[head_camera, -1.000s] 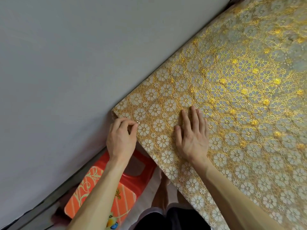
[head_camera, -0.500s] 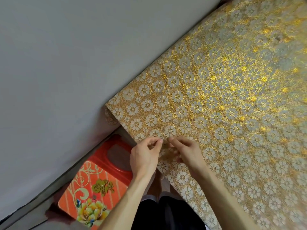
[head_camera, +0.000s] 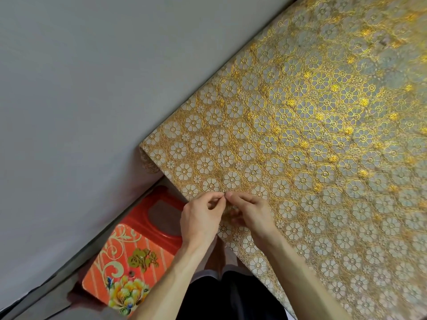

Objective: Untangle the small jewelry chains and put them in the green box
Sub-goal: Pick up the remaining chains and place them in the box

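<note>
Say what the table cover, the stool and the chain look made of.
Table cover: likely embossed vinyl, glossy gold flowers catching light. Stool: moulded plastic, shiny red with printed flowers. Chain: fine pale metal, probably; too thin to be sure.

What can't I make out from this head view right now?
1. Green box: nowhere in the head view, outside the frame.
2. Chain: too thin against the patterned tablecloth; its far end fades out.
3. Any knot: hidden by the fingers of the left hand and right hand, which pinch the chain's near end.
</note>
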### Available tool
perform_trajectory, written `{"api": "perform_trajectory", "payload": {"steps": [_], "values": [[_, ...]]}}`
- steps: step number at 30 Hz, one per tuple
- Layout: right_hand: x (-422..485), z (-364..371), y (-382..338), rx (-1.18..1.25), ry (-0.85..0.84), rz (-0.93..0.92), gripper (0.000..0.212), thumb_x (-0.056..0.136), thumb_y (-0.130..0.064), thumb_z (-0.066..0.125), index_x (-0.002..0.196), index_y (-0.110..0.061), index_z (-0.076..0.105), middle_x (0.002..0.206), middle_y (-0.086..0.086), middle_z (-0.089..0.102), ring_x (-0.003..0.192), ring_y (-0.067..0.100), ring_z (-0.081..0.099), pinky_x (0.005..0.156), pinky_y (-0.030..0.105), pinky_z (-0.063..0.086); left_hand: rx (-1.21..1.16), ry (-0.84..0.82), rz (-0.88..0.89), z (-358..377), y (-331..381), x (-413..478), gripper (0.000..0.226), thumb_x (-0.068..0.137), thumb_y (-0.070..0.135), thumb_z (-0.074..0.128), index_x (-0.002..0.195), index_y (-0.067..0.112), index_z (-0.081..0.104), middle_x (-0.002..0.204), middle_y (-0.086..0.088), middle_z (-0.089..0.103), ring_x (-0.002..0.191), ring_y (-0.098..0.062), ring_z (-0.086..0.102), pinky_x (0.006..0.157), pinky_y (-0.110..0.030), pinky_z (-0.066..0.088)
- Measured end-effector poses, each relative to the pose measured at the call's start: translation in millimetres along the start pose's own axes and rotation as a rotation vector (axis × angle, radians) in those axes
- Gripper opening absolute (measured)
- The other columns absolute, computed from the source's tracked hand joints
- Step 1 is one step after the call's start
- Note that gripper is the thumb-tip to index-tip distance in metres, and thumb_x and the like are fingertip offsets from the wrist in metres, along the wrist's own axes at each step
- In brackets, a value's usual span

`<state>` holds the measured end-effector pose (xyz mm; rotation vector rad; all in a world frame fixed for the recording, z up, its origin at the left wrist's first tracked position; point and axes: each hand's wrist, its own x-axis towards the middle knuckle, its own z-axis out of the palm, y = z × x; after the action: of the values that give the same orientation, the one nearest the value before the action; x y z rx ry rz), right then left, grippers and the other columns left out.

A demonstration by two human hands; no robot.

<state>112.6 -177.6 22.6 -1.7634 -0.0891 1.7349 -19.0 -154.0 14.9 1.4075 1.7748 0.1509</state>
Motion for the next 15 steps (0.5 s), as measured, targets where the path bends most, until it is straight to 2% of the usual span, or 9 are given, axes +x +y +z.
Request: {"api": "perform_trajectory", "payload": {"steps": [4, 7, 9, 12, 15], "values": [[3, 1, 3, 0.005, 0.039, -0.026, 0.014, 0.092, -0.02, 0.071, 0.092, -0.008, 0.079, 0.062, -0.002, 0.068, 0.054, 0.01, 0.06, 0.044, 0.021, 0.042, 0.101, -0.008, 0.166, -4, -4, 3, 0.008, 0.09, 0.036, 0.071, 0.097, 0.036, 0.075, 0.098, 0.022, 0.067, 0.096, -0.004, 0.062, 0.081, -0.026, 0.052], [4, 3, 4, 0.005, 0.048, -0.044, 0.014, 0.093, -0.019, 0.071, 0.092, -0.007, 0.078, 0.074, 0.003, 0.073, 0.055, 0.012, 0.061, 0.042, 0.019, 0.043, 0.207, 0.026, 0.271, -4, -14, 7, 0.013, 0.09, 0.034, 0.071, 0.102, 0.033, 0.075, 0.118, 0.015, 0.061, 0.116, -0.01, 0.052, 0.094, -0.026, 0.045], [4, 1, 5, 0.022, 0.048, -0.044, 0.014, 0.094, -0.019, 0.07, 0.092, -0.007, 0.077, 0.081, 0.005, 0.075, 0.055, 0.013, 0.062, 0.041, 0.019, 0.043, 0.295, 0.054, 0.348, -3, -23, 10, 0.024, 0.091, 0.036, 0.068, 0.115, 0.033, 0.072, 0.135, 0.01, 0.055, 0.13, -0.013, 0.044, 0.105, -0.027, 0.037], [4, -1, 7, 0.025, 0.033, -0.052, 0.015, 0.095, -0.02, 0.068, 0.097, -0.007, 0.076, 0.083, 0.005, 0.075, 0.056, 0.014, 0.062, 0.044, 0.019, 0.045, 0.447, 0.079, 0.467, 1, -37, 13, 0.048, 0.095, 0.04, 0.059, 0.141, 0.029, 0.056, 0.153, 0.001, 0.043, 0.146, -0.02, 0.031, 0.12, -0.035, 0.023], [1, -5, 11, -0.06, 0.079, -0.085, 0.016, 0.096, -0.023, 0.066, 0.094, -0.01, 0.074, 0.08, 0.005, 0.074, 0.056, 0.012, 0.061, 0.049, 0.024, 0.049, 0.561, 0.033, 0.495, 7, -49, 10, 0.062, 0.099, 0.049, 0.041, 0.157, 0.028, 0.032, 0.167, -0.003, 0.022, 0.156, -0.024, 0.011, 0.125, -0.046, 0.015]]}}
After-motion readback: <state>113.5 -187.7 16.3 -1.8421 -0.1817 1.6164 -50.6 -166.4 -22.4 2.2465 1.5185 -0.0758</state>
